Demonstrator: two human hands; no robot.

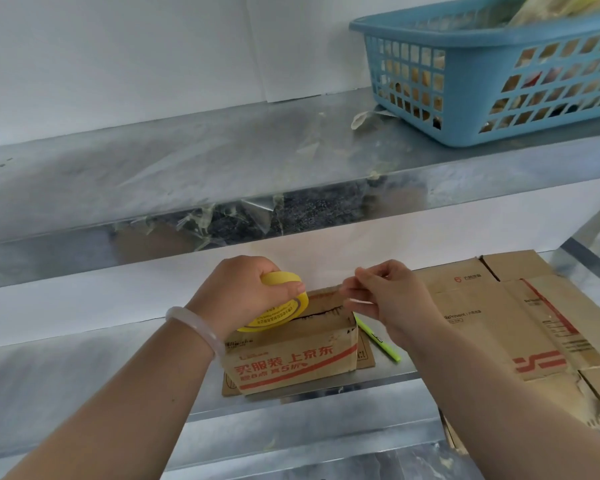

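Observation:
My left hand (243,289) grips a yellow roll of tape (278,306) and holds it over the left end of a small cardboard box (291,358) with red print. The box stands on a metal shelf (84,382), its top flaps closed along a dark seam. My right hand (385,296) hovers over the box's right end, thumb and fingers pinched together as if on the clear tape's free end; the strip itself is barely visible. A pale bangle sits on my left wrist.
A green pen (378,337) lies on the shelf just right of the box. Flattened cardboard (534,323) covers the shelf's right part. On the upper shelf (187,168), a blue plastic basket (492,77) with contents stands at the right. Torn film hangs from the shelf edge.

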